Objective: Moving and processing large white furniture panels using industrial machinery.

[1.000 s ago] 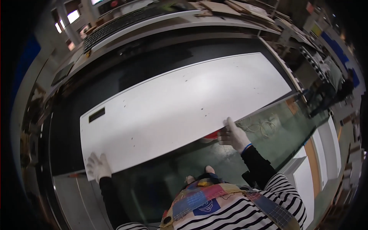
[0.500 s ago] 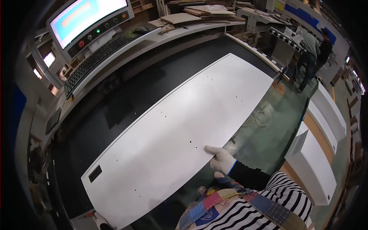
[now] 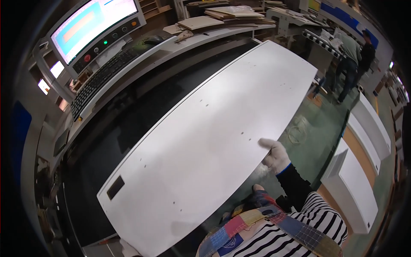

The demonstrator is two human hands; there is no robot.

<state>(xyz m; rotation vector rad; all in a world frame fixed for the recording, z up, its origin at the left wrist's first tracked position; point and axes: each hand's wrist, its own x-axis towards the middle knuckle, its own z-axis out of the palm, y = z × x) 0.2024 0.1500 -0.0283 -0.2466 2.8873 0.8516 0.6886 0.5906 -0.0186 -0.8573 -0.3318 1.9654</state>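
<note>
A long white panel with small drilled holes and one dark rectangular cutout lies slantwise before me, over a black bench top. My right hand, in a white glove, grips the panel's near long edge, thumb on top and fingers underneath. At the panel's lower left end, my left hand is gloved too and mostly hidden at the picture's lower edge. It is against the panel's end, but its fingers do not show.
A monitor with buttons and a keyboard stand at the far left. Boards are piled at the back. Stacked white panels lie on the right. Two people stand at the far right. A coiled hose lies on the floor.
The white panel has risen off the bench toward me and shifted right. My right hand has moved up and right with it, still gripping its edge.
</note>
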